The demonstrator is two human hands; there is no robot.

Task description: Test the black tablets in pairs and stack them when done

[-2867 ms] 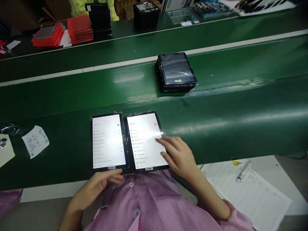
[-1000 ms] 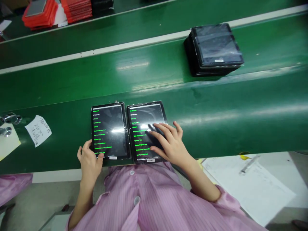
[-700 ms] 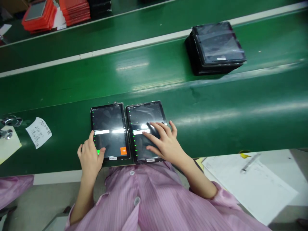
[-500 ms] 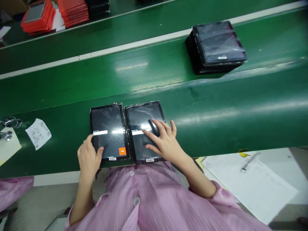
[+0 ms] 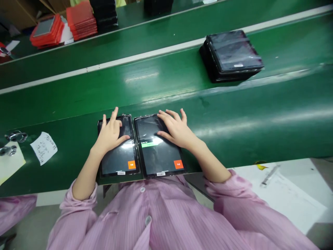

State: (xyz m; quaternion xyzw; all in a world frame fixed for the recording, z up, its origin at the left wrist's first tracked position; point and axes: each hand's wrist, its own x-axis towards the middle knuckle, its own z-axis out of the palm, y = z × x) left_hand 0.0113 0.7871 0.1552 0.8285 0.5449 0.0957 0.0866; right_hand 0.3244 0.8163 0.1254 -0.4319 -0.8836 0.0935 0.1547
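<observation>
Two tablets lie side by side at the near edge of the green bench. Over the upper half of the left tablet [image 5: 117,159] is my left hand [image 5: 109,133], its fingers spread and nothing in it. An orange box shows at that screen's lower right. My right hand [image 5: 177,128] is over the upper right part of the right tablet [image 5: 158,159], fingers apart and holding nothing. On this screen a green bar shows at the left and an orange-red box at the lower right. Whether the fingertips touch the glass I cannot tell.
A stack of wrapped tablets [image 5: 235,52] stands on the green belt [image 5: 104,86] ahead to the right. Red-wrapped stacks [image 5: 82,21] and dark stacks sit at the far left. A handwritten note [image 5: 44,147] lies left; papers [image 5: 288,194] lie low on the right.
My left hand has moved up and right over the left tablet, and my right hand up the right one. The right screen's bar has turned green and its orange-red box now shows.
</observation>
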